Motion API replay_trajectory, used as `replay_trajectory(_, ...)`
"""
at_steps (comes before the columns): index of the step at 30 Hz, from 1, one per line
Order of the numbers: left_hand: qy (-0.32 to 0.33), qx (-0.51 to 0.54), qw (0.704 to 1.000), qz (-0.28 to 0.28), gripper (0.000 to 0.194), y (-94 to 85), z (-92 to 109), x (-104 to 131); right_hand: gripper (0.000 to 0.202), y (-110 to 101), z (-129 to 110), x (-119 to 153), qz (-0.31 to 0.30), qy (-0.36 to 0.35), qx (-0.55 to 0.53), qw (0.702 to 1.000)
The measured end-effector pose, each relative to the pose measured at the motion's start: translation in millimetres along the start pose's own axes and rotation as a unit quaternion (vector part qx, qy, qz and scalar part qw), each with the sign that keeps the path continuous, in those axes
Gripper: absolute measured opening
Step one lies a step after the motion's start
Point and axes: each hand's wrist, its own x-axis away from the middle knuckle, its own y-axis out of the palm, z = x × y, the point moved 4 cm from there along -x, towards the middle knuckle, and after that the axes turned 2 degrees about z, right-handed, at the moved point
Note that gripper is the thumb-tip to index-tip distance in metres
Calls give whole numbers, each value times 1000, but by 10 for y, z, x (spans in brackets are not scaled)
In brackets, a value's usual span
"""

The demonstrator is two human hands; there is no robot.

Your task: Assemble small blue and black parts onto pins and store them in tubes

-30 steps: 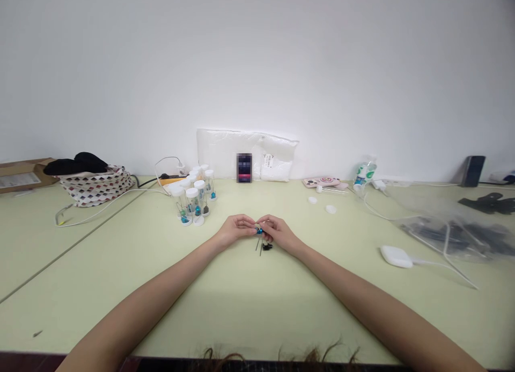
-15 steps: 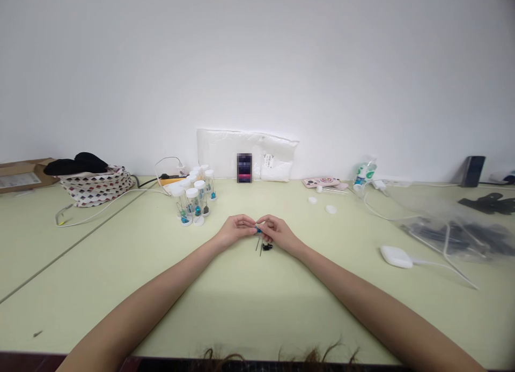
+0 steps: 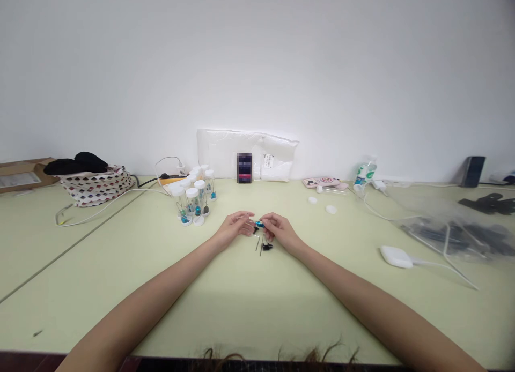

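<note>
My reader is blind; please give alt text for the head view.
A person's right hand holds a small blue part close to the left hand, at a pale green table. Thin rods and a black piece lie nearby; white-capped tubes stand farther left.

Office or workshop: a table [image 3: 225,307] is bearing capped tubes [image 3: 193,193] left of an upright phone [image 3: 244,168], a bottle [image 3: 365,172] to its right.

Presents bare left hand [image 3: 235,225] and bare right hand [image 3: 279,231], with slender fingers. Continues bare through left forearm [image 3: 169,278] and right forearm [image 3: 341,278], narrowing smoothly toward uncovered wrists. Shows loose hair strands [image 3: 311,356] at the lower edge: thin, wispy, curled, uneven at the tips.
</note>
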Motion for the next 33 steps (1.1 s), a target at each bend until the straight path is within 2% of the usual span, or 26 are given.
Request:
replay_trajectory(4,35,-26,999,15,57,46,60,50,31,-60,46,-23,49,6,-12,999)
replay_trajectory(7,75,-93,993,7,55,96,109,96,32,-92,73,-39,66,16,-21,997)
replay_trajectory(12,131,-223,965,-45,40,194,155,143,34,-66,29,-19,38,13,-19,999)
replay_trajectory(18,152,-289,945,-30,33,203,168,134,34,9,-68,33,4,-7,-2,1000)
replay_trajectory(23,156,-293,943,-35,27,173,135,108,35,19,-65,28,-12,-8,3,1000)
replay_trajectory(33,131,-244,960,-38,28,125,87,66,33,32,-62,25,-50,8,9,999)
